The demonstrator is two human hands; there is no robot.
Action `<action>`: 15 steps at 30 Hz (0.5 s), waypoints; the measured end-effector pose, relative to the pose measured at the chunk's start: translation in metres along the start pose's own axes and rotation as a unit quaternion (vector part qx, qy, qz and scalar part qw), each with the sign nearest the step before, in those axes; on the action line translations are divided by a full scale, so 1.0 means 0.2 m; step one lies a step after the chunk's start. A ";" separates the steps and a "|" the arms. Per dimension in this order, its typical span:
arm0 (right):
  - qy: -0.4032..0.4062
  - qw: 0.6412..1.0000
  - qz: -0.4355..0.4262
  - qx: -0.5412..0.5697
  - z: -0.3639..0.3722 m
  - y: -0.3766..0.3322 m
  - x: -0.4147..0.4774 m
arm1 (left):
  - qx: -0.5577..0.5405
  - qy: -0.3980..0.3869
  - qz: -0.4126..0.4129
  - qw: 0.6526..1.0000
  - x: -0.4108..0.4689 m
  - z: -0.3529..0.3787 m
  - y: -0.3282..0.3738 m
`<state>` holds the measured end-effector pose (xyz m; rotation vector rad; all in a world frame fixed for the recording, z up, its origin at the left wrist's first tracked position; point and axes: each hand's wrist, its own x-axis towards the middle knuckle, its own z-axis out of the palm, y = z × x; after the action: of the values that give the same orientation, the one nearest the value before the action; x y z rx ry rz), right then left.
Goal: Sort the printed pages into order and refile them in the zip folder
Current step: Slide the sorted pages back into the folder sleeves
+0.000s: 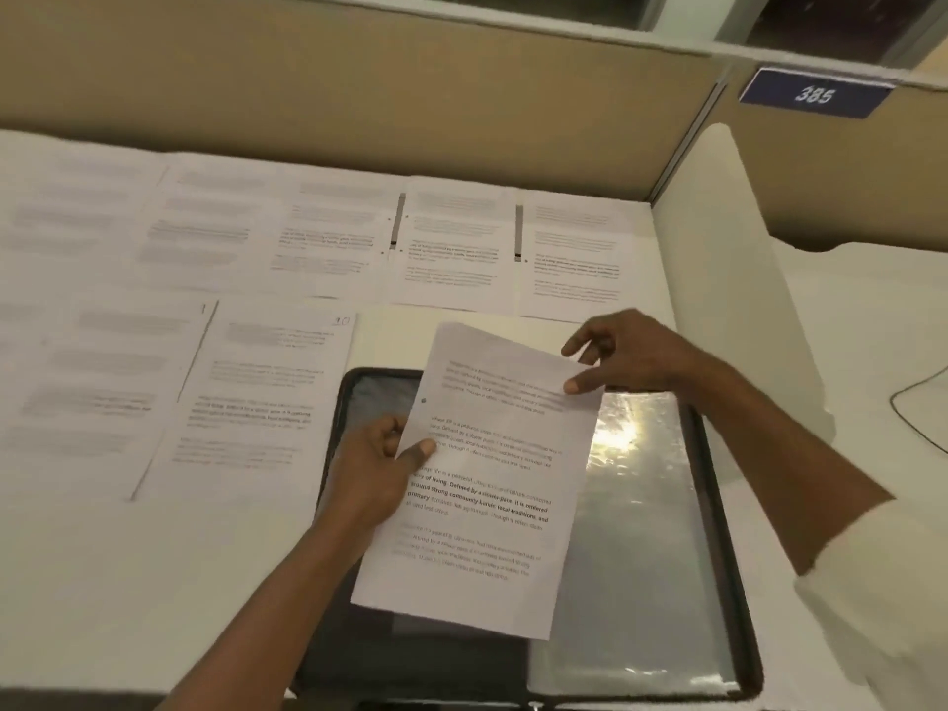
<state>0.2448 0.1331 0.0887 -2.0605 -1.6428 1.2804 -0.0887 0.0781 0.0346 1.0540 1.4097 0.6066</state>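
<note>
A printed page (492, 505) is held tilted above the open zip folder (718, 531), which lies dark-edged on the desk with a shiny plastic sleeve (636, 531) on its right half. My left hand (374, 464) grips the page's left edge, thumb on top. At the page's upper right corner, my right hand (615, 356) pinches the sheet between thumb and fingers. Several more printed pages (451, 243) lie spread in two rows on the desk behind and to the left; one (256, 397) has "10" handwritten at its top corner.
A beige cubicle partition (359, 94) runs along the back of the white desk (128, 582). A white divider panel (718, 259) stands at the right. A thin cable (918, 407) lies at far right. A blue sign reading 385 (815, 94) hangs above.
</note>
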 end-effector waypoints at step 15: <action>-0.243 0.960 -0.080 -0.116 -0.18 0.11 0.38 | -0.037 0.135 -0.040 0.989 -0.13 0.56 0.03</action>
<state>0.2854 0.2039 0.0585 -1.7664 -2.2093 1.7027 0.0175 0.0329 0.0348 0.8756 1.6428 0.7580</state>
